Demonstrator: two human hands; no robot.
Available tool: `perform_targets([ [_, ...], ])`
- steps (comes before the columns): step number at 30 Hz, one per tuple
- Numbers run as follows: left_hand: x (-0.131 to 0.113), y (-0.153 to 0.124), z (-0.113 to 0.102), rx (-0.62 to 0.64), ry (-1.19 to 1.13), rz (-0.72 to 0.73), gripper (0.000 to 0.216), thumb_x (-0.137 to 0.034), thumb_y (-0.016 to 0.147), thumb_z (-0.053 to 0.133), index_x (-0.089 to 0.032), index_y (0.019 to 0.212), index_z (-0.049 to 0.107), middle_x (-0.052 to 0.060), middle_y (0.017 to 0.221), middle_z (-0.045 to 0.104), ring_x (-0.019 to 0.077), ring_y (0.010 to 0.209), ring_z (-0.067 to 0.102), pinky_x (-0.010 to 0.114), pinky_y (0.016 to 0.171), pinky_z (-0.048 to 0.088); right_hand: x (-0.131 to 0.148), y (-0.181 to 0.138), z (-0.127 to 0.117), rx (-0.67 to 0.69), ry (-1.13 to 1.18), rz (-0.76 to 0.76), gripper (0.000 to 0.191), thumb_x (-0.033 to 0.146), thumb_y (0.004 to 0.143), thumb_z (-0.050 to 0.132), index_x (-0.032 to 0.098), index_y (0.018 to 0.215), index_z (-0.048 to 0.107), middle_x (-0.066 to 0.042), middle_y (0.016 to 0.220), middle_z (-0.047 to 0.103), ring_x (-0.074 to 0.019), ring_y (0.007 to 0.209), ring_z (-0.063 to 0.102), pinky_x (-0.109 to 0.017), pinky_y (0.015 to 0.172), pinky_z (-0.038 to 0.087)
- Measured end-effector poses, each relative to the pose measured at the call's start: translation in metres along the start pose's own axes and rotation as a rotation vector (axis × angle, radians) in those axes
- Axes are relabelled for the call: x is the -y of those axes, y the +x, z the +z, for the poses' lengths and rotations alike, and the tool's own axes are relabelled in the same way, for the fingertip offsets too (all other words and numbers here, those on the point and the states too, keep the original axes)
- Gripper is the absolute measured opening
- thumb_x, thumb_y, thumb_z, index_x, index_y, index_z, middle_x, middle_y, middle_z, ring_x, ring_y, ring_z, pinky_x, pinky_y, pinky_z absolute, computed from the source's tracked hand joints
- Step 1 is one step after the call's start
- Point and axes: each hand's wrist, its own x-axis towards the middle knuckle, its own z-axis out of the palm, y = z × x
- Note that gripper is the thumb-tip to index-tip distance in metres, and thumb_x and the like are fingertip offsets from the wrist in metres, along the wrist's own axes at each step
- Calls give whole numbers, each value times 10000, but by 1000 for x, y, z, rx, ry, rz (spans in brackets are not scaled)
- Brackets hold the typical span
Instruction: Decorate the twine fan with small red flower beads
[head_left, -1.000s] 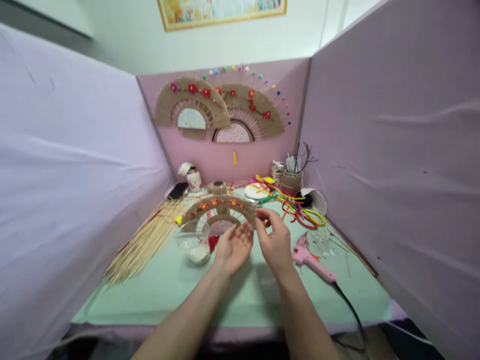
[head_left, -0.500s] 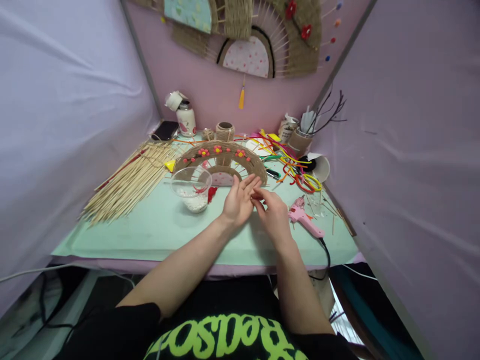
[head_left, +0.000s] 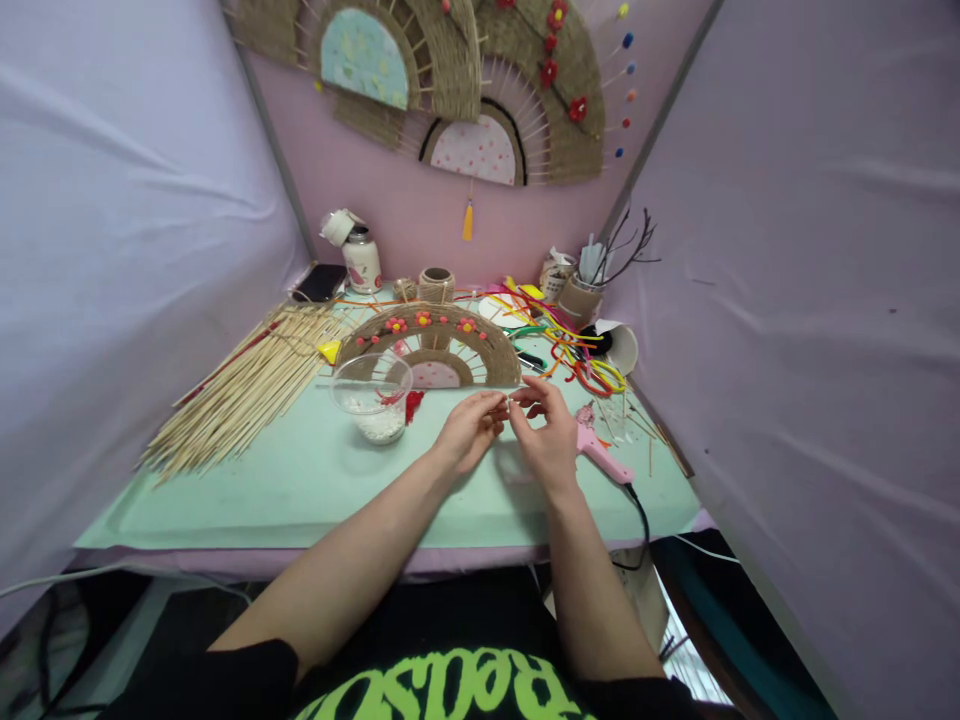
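Observation:
My left hand [head_left: 471, 428] and my right hand [head_left: 547, 438] meet above the front middle of the table, fingertips almost touching. A tiny whitish piece [head_left: 510, 402] sits pinched between their fingertips; its kind is too small to make out. Just beyond my hands lies a half-round fan [head_left: 493, 350] wound with brown twine and decorated with red and yellow flowers. To the left of my left hand stands a clear plastic cup [head_left: 373, 385] with white bits in its bottom. Beside the cup is a red tuft [head_left: 413, 404].
A pink glue gun [head_left: 606, 460] with a black cord lies right of my right hand. Thin sticks [head_left: 240, 385] cover the left side. Colourful pipe cleaners [head_left: 592, 372], a twine roll [head_left: 436, 285], a jar [head_left: 363, 262] and a pot of twigs [head_left: 581, 297] stand or lie farther back.
My left hand has turned from an open, upward palm to curled fingers in a pinch. The right fingertips have come to meet it around the whitish piece. The camera view has tilted up slightly.

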Motion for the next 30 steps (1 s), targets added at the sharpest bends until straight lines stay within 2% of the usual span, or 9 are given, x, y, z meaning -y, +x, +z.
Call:
perform_targets([
  [3,-1,-1,-3,75,46,-117,141,-202,711,752,-105,777,673,22,706,611,71,636,545,172,556,388,2,-1,-5,-21,91,26,376,236,829,591,208,1198,524,-30,911,680,-161,825,633,-316,731,500],
  [8,-2,0,-6,115,3,-205,119,-182,725,739,-95,790,689,23,704,598,48,597,499,139,474,346,-2,-6,-5,-24,163,21,412,208,829,607,215,1226,498,-19,907,680,-152,822,633,-303,718,489],
  [13,0,1,-6,124,-11,-227,108,-176,739,740,-82,755,688,22,678,566,40,577,479,120,456,340,-7,-10,-3,-48,153,-15,431,189,838,607,220,1252,493,-20,911,682,-150,824,635,-295,706,495],
  [17,1,-3,-5,153,6,-202,179,-247,750,752,-80,791,701,38,704,581,44,576,467,131,481,360,-7,-12,-2,-40,121,-9,431,199,857,586,211,1275,482,-25,901,675,-161,821,639,-320,723,508],
  [21,-3,-10,-4,133,40,-150,253,-260,683,812,-45,755,699,30,675,553,14,529,409,111,460,322,-4,-12,-4,8,-92,-156,415,200,873,567,233,1281,503,-38,905,674,-186,807,616,-363,726,514],
  [25,-12,-20,-6,55,16,-141,216,-212,683,810,-44,717,679,0,620,489,10,519,399,94,442,304,10,-15,-10,182,-166,-255,477,181,886,546,273,1345,457,-54,987,681,-202,879,623,-357,711,531],
  [27,-17,-29,-9,5,4,-137,184,-182,693,799,-54,718,668,0,621,495,14,517,416,95,438,310,20,-16,-14,250,-145,-250,476,184,889,540,273,1348,455,-70,1081,675,-204,929,628,-357,732,538],
  [30,-22,-51,-18,-16,15,-150,185,-174,698,790,-73,699,634,13,646,522,26,530,460,106,451,343,29,-9,-15,209,-45,-148,393,226,887,542,243,1278,517,-94,1164,653,-196,938,641,-350,740,547],
])
